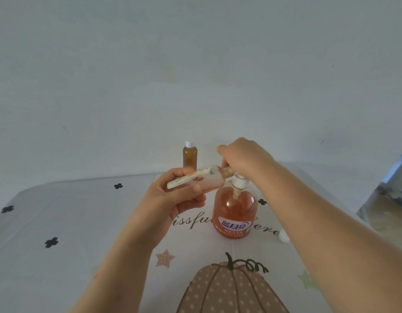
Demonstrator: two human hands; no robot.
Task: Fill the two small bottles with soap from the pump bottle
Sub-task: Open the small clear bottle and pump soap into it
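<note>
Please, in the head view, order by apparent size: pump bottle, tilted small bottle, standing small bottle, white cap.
1. pump bottle
2. tilted small bottle and standing small bottle: alike; the tilted one is nearer, so unranked
3. white cap, partly hidden

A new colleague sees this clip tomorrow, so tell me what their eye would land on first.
First, the orange pump bottle at the centre of the table, with the right hand covering its pump top. The left hand holds a small bottle tilted on its side, neck up against the pump. Behind them a second small bottle, brown with a white cap, stands upright at the far edge.
</note>
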